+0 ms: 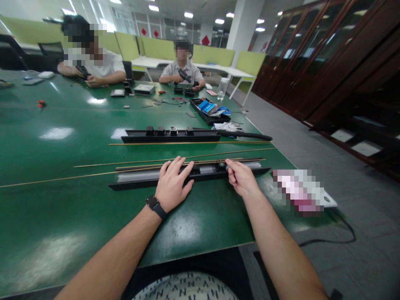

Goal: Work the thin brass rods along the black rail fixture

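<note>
A long black track with a pale grey channel lies across the green table in front of me. My left hand, wearing a dark watch, rests on it with fingers spread. Small black blocks sit in the channel; one is beside my left fingers, another just left of my right hand. My right hand is closed in a pinch at the track's far edge; what lies between its fingertips is too small to tell. Thin brass-coloured rods run along that edge, one long rod reaching far left.
Behind lies a second black track carrying several black blocks, with a black strip to its right. A black tool case and white gloves are further back. A blurred pink and white object lies right. Two people work across the table.
</note>
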A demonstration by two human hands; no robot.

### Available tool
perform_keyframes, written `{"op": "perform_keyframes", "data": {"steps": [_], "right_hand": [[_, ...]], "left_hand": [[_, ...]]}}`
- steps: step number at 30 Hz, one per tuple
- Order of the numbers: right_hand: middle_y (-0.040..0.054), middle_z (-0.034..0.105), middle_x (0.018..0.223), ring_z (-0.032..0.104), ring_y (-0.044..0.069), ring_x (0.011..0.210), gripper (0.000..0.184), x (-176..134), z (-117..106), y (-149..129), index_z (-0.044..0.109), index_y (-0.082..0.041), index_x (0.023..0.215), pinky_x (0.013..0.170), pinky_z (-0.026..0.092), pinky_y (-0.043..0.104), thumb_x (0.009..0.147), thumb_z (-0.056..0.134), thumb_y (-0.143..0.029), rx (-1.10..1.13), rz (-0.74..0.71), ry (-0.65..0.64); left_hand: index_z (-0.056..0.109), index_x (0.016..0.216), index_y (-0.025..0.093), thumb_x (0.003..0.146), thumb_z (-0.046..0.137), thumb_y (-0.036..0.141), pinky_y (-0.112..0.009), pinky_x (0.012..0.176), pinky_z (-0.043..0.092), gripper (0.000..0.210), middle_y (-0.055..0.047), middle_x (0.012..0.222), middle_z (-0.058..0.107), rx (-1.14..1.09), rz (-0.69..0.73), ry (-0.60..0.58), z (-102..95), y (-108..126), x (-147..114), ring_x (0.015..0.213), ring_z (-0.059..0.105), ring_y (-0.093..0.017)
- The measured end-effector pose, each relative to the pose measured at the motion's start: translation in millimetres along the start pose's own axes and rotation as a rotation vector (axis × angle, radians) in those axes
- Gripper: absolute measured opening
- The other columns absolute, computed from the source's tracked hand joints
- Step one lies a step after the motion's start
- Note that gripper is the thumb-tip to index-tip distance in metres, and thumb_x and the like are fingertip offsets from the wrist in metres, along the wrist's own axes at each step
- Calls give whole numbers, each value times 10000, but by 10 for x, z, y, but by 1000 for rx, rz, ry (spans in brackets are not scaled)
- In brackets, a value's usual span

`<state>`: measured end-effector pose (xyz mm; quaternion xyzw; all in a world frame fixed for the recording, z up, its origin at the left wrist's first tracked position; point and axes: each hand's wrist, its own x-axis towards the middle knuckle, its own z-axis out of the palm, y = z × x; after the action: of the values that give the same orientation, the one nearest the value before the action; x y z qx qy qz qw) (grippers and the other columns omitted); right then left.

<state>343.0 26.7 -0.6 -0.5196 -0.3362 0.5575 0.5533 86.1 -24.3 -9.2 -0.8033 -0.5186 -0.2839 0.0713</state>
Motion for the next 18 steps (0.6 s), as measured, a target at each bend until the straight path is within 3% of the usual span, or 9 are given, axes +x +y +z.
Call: {"op": "perform_keyframes", "data": {"steps": [18], "right_hand": [[-58, 536, 499, 366, 44, 286, 362, 0, 2, -9, 537, -193, 729, 239, 206, 145, 733, 852, -372, 40, 22, 37]], "left_hand": [[501, 1454, 228, 940, 551, 350, -515, 1199, 266, 531, -139, 1488, 529, -4, -2, 3, 0, -3, -2, 1455, 402, -307]]}}
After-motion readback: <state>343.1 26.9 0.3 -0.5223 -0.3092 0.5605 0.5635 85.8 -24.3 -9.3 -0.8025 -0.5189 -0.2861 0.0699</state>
